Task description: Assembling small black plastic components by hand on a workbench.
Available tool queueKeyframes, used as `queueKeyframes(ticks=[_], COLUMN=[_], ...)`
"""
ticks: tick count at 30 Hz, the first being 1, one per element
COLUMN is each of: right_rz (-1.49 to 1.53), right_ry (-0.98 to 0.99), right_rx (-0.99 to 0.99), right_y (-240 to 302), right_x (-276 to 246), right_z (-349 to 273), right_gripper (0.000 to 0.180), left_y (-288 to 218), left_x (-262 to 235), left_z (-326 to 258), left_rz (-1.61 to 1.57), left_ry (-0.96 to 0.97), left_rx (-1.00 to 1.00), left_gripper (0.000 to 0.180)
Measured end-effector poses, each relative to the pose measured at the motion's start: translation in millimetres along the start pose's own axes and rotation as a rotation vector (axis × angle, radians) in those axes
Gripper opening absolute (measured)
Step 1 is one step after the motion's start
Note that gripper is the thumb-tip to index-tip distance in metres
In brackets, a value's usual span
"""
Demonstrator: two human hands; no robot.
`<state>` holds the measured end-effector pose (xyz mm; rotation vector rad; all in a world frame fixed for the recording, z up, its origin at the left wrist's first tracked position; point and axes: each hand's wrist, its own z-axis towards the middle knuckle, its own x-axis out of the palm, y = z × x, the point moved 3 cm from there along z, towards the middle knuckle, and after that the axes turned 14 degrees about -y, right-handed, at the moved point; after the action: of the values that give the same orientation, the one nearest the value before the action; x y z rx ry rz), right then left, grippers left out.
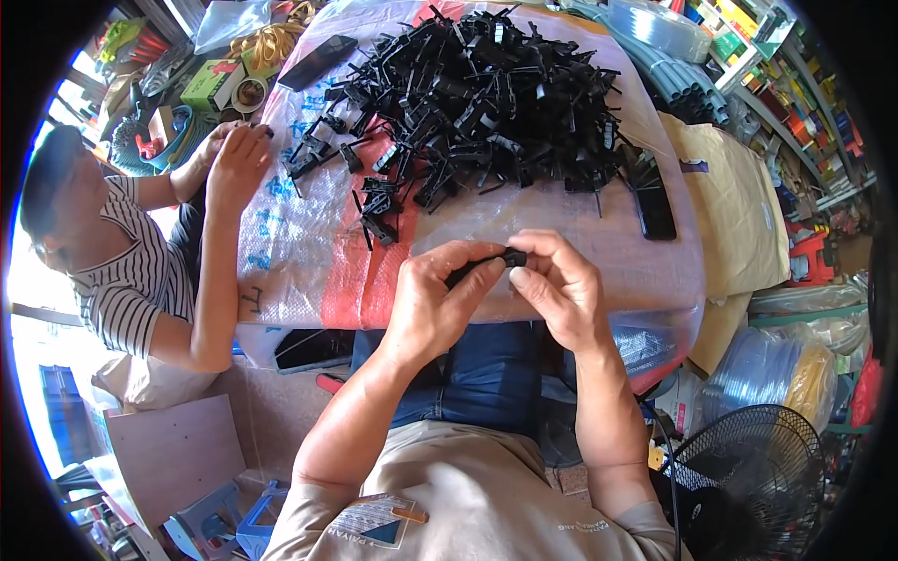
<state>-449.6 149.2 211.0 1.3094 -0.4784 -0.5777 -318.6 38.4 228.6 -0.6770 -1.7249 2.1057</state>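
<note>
Just past the near edge of the table, my left hand [432, 294] grips a small black plastic part [513, 257] between thumb and fingers. My right hand [564, 294] closes thumb and fingertips on the part's right end; most of the part is hidden by the fingers. Beyond my hands lies a large heap of black plastic parts [486, 117], many with thin rods sticking out. Several loose parts [379, 206] lie on the heap's near left side.
White and red woven sheeting [281, 280] covers the table. A black phone [655, 210] lies at its right, a flat dark object [318, 63] at the far left. A co-worker's hands [238, 154] work at the left edge. A black fan [758, 467] stands low at right.
</note>
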Motion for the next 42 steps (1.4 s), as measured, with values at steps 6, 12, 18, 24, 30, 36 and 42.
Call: queueKeyframes(ticks=[6,12,18,24,30,36,42], right_rz=[0.138,0.198,0.288,0.239,0.003,-0.116,-0.109], right_ry=[-0.05,-0.055,-0.01,0.091,0.083,0.19,0.298], right_rx=[0.036,0.064,0.07,0.187,0.099,0.234,0.27], right_y=[-7,-15,-17,2,-2,8,17], right_x=[4,2,-2,-8,-9,-1,24], right_z=[-3,-5,-6,-9,-9,-7,-7], right_gripper=[0.019,0.016,0.016,0.016,0.013,0.012,0.01], left_y=[-2,-9,-9,5,8,0,3], left_x=[5,12,15,5,2,-10,-35], left_z=[-6,-16,-22,-15,-16,-15,-20], left_rz=[0.064,0.117,0.076,-0.464,-0.4,0.141,0.044], left_ry=[-0.063,-0.12,-0.141,0.087,0.242,0.19,0.218], left_rx=[0.118,0.23,0.25,-0.624,-0.669,0.148,-0.044], left_gripper=[0.014,0.008,0.008,0.019,0.023,0.03,0.031])
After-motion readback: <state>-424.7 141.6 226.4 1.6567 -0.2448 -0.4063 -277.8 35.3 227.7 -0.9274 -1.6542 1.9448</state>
